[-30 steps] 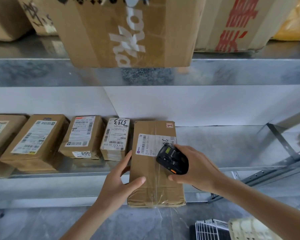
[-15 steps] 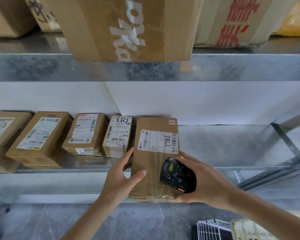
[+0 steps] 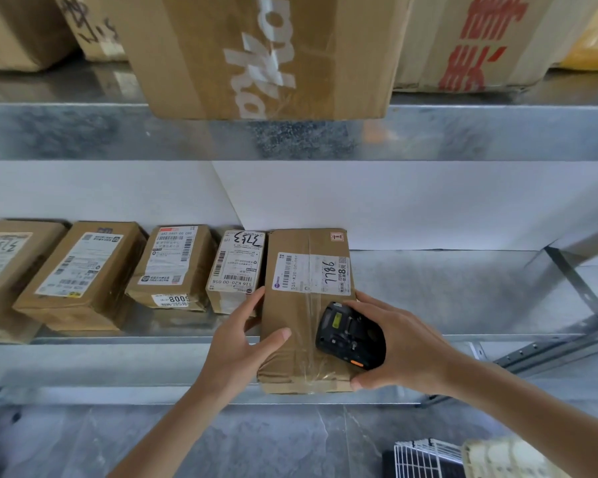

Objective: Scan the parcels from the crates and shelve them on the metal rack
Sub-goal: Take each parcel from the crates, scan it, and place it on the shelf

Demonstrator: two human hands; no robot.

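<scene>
Parcel (image 3: pixel 306 305), label handwritten "7786", lies at the galvanized shelf's (image 3: pixel 446 291) front edge, overhanging it, touching neighbour parcel "3753" (image 3: pixel 237 270). Left grip (image 3: pixel 235 343) clasps the parcel's left side; right grip (image 3: pixel 399 343) clamps a black scanner (image 3: pixel 349 336) against its top. Grey marbled floor (image 3: pixel 256 439) below.

Grey marbled floor (image 3: pixel 256 439) below; white wall (image 3: pixel 394 201) behind.
</scene>
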